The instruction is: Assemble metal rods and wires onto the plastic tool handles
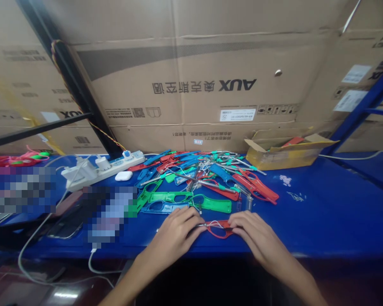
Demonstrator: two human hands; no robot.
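A red plastic shell [221, 231] with an oval opening lies between my two hands near the front edge of the blue table. My left hand [180, 229] pinches the metal rod at its left end. The fingers of my right hand [253, 231] are closed on the shell's right end. Thin white wires cross over the shell. Just behind are a green shell [212, 203] and a blue shell [166, 207]. Further back lies a pile of red, blue and green shells, metal rods and wires.
An open cardboard box [281, 155] stands at the back right. Small white pieces [285, 180] lie before it. On the left are a power strip [118, 163], a white earphone case [124, 175], cables and blurred devices. Large cartons [204, 55] form the back.
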